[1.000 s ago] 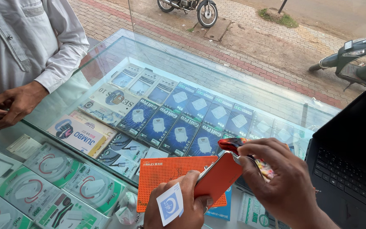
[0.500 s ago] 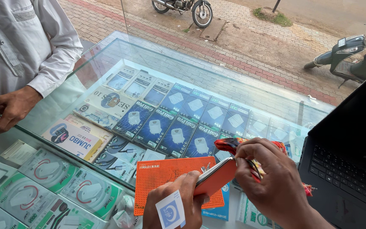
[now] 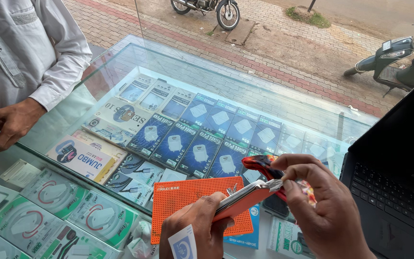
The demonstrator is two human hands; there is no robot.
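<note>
A: From the head camera, what does the left hand (image 3: 202,230) have?

B: It grips an orange phone (image 3: 245,201) from below, fingers wrapped round its lower end, and a small white-and-blue card (image 3: 184,244) is tucked against the same hand. The phone is tilted, held edge-on just above an orange perforated mat (image 3: 183,196) lying on the glass counter (image 3: 274,96).

A: And the right hand (image 3: 324,206)?

B: Its thumb and forefinger pinch shut on a bit of silvery film (image 3: 275,184) at the phone's upper corner. A red-and-dark patterned cloth (image 3: 260,165) is bunched under those fingers too, poking out to the left.

A: What lies about them?

B: Under the glass, rows of blue charger boxes (image 3: 202,148), white boxes (image 3: 154,98) behind them, and cable packs (image 3: 58,192) at lower left. A black laptop (image 3: 394,177) stands open just to the right of the hands.

A: Anyone else?

B: A person in a pale grey shirt at the far left, one hand (image 3: 5,127) resting on the counter edge, well apart from the phone. Beyond the counter, a motorcycle (image 3: 216,9) and a scooter (image 3: 403,57) stand on the brick paving.
</note>
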